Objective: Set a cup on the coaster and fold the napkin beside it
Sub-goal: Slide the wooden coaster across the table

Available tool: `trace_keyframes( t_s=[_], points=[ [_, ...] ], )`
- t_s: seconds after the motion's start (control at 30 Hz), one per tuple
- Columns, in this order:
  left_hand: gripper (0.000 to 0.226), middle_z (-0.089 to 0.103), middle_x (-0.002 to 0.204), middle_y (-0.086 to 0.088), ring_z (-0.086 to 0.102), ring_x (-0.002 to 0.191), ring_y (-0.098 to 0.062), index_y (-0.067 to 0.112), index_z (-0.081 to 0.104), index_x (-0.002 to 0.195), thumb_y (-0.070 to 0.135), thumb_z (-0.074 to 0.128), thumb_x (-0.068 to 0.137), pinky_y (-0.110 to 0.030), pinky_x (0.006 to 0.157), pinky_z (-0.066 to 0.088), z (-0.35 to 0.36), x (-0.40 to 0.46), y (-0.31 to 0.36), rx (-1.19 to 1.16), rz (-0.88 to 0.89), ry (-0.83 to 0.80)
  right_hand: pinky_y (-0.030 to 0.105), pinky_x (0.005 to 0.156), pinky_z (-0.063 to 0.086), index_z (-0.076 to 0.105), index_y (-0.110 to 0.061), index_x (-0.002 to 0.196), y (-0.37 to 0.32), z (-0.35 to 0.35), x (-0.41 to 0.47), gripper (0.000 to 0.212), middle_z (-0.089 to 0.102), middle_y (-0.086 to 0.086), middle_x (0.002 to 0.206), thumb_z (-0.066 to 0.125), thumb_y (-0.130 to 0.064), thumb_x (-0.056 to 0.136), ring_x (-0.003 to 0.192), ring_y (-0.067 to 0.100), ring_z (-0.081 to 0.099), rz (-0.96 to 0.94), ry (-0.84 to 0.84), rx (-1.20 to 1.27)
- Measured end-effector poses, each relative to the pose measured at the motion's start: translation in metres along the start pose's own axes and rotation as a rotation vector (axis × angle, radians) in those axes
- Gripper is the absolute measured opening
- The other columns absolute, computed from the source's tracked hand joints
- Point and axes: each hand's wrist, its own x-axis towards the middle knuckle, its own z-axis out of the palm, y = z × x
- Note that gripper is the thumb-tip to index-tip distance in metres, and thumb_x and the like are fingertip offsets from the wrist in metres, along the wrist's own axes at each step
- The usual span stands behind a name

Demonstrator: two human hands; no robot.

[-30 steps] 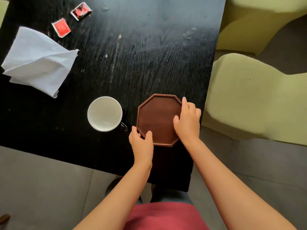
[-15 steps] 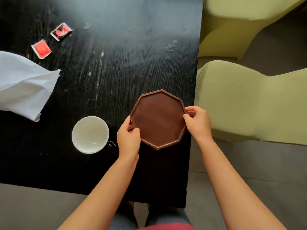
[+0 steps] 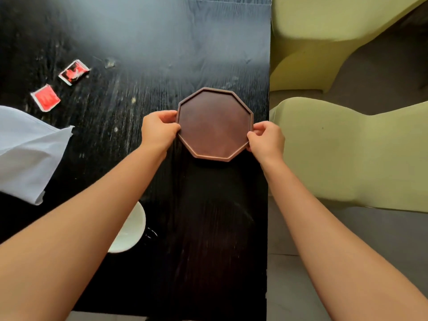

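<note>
A brown octagonal wooden coaster (image 3: 214, 125) lies near the right edge of the black table (image 3: 162, 42). My left hand (image 3: 158, 130) grips its left rim and my right hand (image 3: 266, 139) grips its right rim. A white cup (image 3: 129, 230) stands near the table's front, below the coaster, mostly hidden under my left forearm. A crumpled white napkin (image 3: 27, 151) lies at the left edge of the view, partly cut off.
Two red sachets (image 3: 73, 72) (image 3: 45, 98) lie on the table at the back left. Pale green chairs (image 3: 347, 154) stand close against the table's right side. Grey floor shows along the bottom right.
Both hands have shifted the coaster farther from me along the table's right side, away from the cup. My left forearm now covers most of the cup.
</note>
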Motion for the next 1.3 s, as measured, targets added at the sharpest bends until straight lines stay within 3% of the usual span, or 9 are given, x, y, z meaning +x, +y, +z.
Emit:
trace_keyframes(
  t_s=[0.17, 0.3, 0.53, 0.87, 1.13, 1.3],
  points=[
    [0.046, 0.069, 0.103, -0.004, 0.064, 0.100, -0.018, 0.009, 0.066, 0.113, -0.010, 0.055, 0.073, -0.035, 0.091, 0.052, 0.009, 0.038, 0.008, 0.032, 0.033, -0.012, 0.038, 0.078, 0.053, 0.063, -0.009, 0.095, -0.009, 0.010, 0.027, 0.017, 0.067, 0.008, 0.093, 0.053, -0.006, 0.082, 0.085, 0.028, 0.065, -0.036, 0.044, -0.058],
    [0.047, 0.069, 0.097, -0.002, 0.065, 0.098, -0.018, 0.011, 0.068, 0.110, -0.010, 0.052, 0.071, -0.038, 0.093, 0.052, 0.015, 0.055, 0.006, 0.060, 0.045, -0.011, 0.030, 0.076, 0.045, 0.062, -0.007, 0.098, -0.013, 0.017, 0.043, 0.017, 0.066, 0.008, 0.098, 0.054, -0.006, 0.084, 0.092, 0.024, 0.060, -0.057, 0.065, -0.107],
    [0.047, 0.068, 0.091, 0.002, 0.065, 0.092, -0.013, 0.013, 0.069, 0.111, -0.010, 0.050, 0.073, -0.031, 0.094, 0.051, 0.018, 0.057, -0.008, 0.113, 0.046, 0.037, 0.024, 0.073, 0.038, 0.062, -0.008, 0.101, -0.010, 0.028, 0.051, 0.018, 0.064, 0.010, 0.104, 0.054, -0.008, 0.086, 0.092, 0.022, 0.057, -0.098, 0.083, -0.174],
    [0.041, 0.071, 0.103, -0.003, 0.062, 0.086, -0.006, 0.011, 0.069, 0.111, -0.005, 0.056, 0.076, -0.015, 0.085, 0.046, 0.010, 0.070, -0.009, 0.181, 0.119, 0.065, 0.018, 0.072, 0.036, 0.067, -0.009, 0.105, -0.014, 0.037, 0.058, 0.023, 0.067, 0.010, 0.102, 0.058, -0.011, 0.085, 0.091, 0.021, 0.060, -0.121, 0.113, -0.182],
    [0.038, 0.070, 0.105, -0.005, 0.060, 0.084, -0.005, 0.011, 0.067, 0.113, -0.002, 0.058, 0.079, -0.010, 0.082, 0.042, 0.007, 0.072, -0.006, 0.256, 0.175, 0.020, 0.020, 0.074, 0.037, 0.066, -0.008, 0.106, -0.015, 0.037, 0.057, 0.022, 0.066, 0.010, 0.102, 0.058, -0.013, 0.086, 0.094, 0.022, 0.059, -0.135, 0.105, -0.214],
    [0.032, 0.068, 0.108, -0.008, 0.058, 0.088, -0.012, 0.012, 0.063, 0.118, 0.016, 0.056, 0.087, -0.018, 0.084, 0.038, -0.004, 0.062, 0.004, 0.438, 0.290, -0.069, 0.029, 0.077, 0.039, 0.059, -0.011, 0.115, -0.027, 0.027, 0.049, 0.028, 0.061, 0.011, 0.112, 0.046, -0.021, 0.092, 0.104, 0.026, 0.055, -0.138, 0.085, -0.237]
  ],
)
